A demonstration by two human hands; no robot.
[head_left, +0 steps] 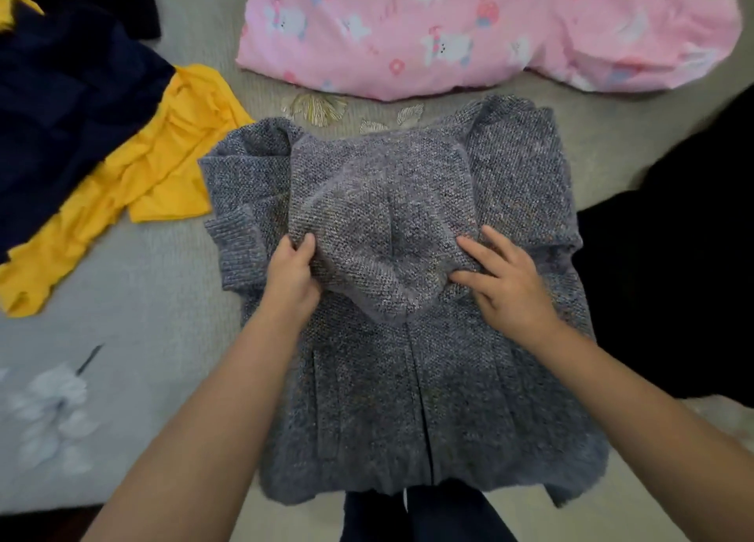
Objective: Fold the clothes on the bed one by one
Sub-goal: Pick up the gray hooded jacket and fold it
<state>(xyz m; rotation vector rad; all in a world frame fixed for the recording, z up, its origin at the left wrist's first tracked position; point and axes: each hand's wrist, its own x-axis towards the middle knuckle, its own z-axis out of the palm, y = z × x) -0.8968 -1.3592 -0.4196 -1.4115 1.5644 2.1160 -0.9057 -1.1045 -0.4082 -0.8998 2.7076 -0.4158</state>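
Grey knit fills the middle of the head view — a hooded cardigan (408, 297) lying flat on the bed (134, 297), its hem toward the person and its hood (379, 231) turned down over the chest. Both sleeves are folded in at the upper sides, the ribbed cuff of one showing at the left edge.

Left hand (291, 272) grips the left side of the hood: the thumb lies over the knit and the fingers (304, 246) curl round a bunch of it. Right hand (506, 280) rests on the hood's right side with its fingers spread and fairly straight, pressing the fabric down rather than pinching it. Both forearms are bare and reach in from the bottom of the view.

Around the cardigan lie other clothes. A yellow garment (163, 162) sprawls to the left, close to the folded sleeve, and partly under a dark navy garment (61, 105) in the upper left corner. A pink printed piece (449, 31) with small cartoon figures lies beyond the cardigan, apart from it. A black cloth (673, 276) sits at the right edge, just beside the cardigan. The bed cover is pale grey-beige with a leaf pattern — pale blossoms show at lower left.
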